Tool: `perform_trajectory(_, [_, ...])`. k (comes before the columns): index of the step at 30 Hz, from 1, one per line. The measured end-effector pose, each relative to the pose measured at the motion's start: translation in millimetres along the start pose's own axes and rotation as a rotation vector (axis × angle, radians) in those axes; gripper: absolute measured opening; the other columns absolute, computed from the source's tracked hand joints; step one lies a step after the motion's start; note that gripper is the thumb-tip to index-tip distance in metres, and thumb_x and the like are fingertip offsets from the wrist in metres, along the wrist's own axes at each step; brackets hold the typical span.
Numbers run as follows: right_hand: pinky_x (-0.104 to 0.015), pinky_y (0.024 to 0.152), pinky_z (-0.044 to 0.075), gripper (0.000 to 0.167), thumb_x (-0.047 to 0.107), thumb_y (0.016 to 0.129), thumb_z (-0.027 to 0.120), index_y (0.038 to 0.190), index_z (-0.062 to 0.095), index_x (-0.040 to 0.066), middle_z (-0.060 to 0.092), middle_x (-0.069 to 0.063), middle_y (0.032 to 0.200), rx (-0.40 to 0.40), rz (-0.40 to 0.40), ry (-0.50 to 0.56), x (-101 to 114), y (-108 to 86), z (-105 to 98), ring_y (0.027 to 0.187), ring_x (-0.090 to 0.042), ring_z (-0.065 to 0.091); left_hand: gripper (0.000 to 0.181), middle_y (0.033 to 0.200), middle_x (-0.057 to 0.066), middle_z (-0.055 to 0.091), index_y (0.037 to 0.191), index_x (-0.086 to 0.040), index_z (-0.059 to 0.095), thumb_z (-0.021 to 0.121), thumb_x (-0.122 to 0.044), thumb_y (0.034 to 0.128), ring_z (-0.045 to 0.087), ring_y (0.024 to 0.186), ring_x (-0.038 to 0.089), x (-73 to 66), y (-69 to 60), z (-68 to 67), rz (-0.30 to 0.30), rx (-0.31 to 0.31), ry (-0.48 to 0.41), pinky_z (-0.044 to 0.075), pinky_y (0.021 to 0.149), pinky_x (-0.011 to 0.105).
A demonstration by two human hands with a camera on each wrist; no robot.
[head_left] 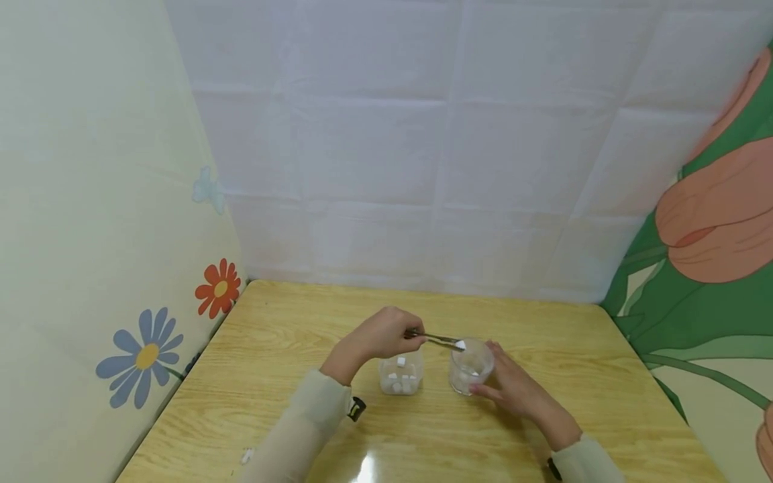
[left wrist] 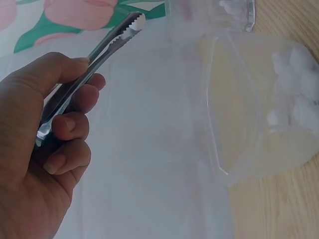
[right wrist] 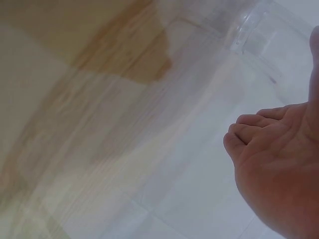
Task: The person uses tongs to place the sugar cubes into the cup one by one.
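Observation:
My left hand (head_left: 389, 333) grips a pair of metal tongs (head_left: 439, 338), thumb on one arm and curled fingers on the other. A small white cube (head_left: 461, 345) sits between the toothed tips, at the rim of a clear round cup (head_left: 461, 379). Some white pieces lie inside this cup. My right hand (head_left: 516, 388) holds the cup from the right, its thumb on the near side and its fingers on the far side. Below the left hand stands a clear squarish container (left wrist: 239, 99) with several white cubes (left wrist: 301, 74) in it.
Both vessels stand on a wood-grain table (head_left: 290, 322). A pale creased cloth (head_left: 374, 154) hangs behind it, with flower-printed sheets on both sides. A small white item (head_left: 246, 456) lies by the left forearm.

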State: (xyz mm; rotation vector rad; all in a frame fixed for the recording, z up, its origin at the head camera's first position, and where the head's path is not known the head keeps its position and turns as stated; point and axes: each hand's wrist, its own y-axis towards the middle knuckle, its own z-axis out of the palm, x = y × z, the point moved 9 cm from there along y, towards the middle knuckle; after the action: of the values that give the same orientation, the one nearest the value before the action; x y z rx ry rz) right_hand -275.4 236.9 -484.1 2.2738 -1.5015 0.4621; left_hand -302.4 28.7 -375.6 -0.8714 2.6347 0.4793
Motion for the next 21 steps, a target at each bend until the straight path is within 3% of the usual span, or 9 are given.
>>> perform_trajectory(21, [-0.069, 0.111, 0.026, 0.085, 0.048, 0.089, 0.074, 0.152, 0.040, 0.002, 0.034, -0.035, 0.154, -0.025, -0.030, 0.018, 2, 2.4, -1, 0.144, -0.054, 0.027, 0.013, 0.077, -0.013, 0.066, 0.092, -0.015, 0.076, 0.066, -0.021, 0.0992, 0.053, 0.061, -0.002, -5.4, 15.6, 19.1, -0.045, 0.040, 0.022, 0.044, 0.060, 0.015])
